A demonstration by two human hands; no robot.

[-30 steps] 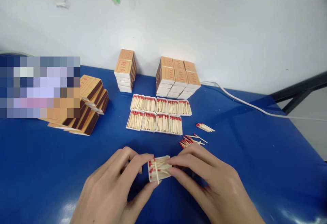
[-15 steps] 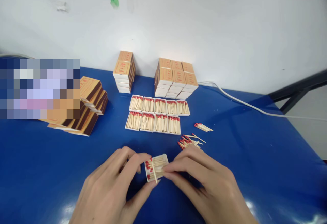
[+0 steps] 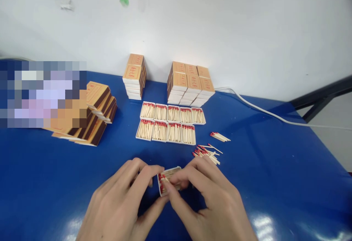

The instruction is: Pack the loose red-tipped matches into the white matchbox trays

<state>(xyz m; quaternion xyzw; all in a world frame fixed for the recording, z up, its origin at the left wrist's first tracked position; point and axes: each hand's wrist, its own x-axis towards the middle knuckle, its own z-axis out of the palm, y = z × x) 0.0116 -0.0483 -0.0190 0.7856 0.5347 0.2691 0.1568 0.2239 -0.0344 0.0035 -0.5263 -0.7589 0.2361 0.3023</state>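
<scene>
A small white matchbox tray (image 3: 165,178) filled with red-tipped matches lies on the blue table (image 3: 275,167) near the front edge. My left hand (image 3: 123,200) holds the tray's left end between thumb and fingers. My right hand (image 3: 209,200) covers most of the tray from the right, its fingers pressing down on the matches. Only the tray's left part and a few red tips show between my fingers.
Several filled trays (image 3: 169,123) lie in two rows beyond my hands. Loose matches (image 3: 207,151) and a small bundle (image 3: 220,136) lie to the right. Stacks of matchboxes (image 3: 189,83) (image 3: 134,75) stand at the wall, sleeves (image 3: 96,112) pile at left. A white cable (image 3: 264,111) runs right.
My right hand has slid left over the tray, now covering most of the matches. The crosswise match lying on top is no longer visible. The left hand has stayed in place.
</scene>
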